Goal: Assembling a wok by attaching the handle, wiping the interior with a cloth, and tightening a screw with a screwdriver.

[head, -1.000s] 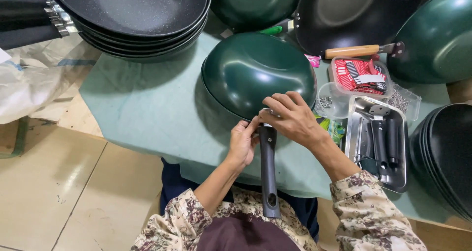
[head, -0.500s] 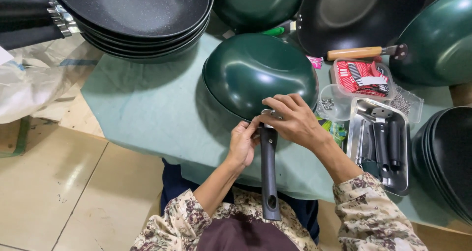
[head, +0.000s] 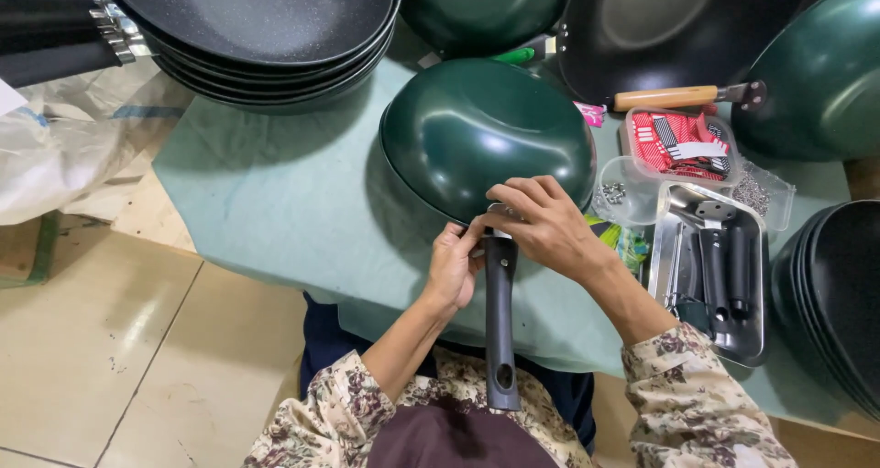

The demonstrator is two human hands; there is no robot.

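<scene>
Little has moved since the earlier frames: both hands stay at the same joint, the view only drifting slightly. Nearest, the long black plastic handle [head: 500, 330] points back toward the person's lap. The left hand [head: 453, 268] is curled around the handle's upper end, fingers closed on it. The right hand [head: 541, 222] lies over the joint where the handle meets the pan, fingers bent and pressing down; whether it pinches anything small cannot be told. Beyond them, the dark green round metal pan [head: 486, 136] lies upside down on the pale green cloth-covered table [head: 275, 202]. A shiny steel tray [head: 710, 271] with black handles sits right. Farther off is a stack of black speckled pans [head: 257, 19].
</scene>
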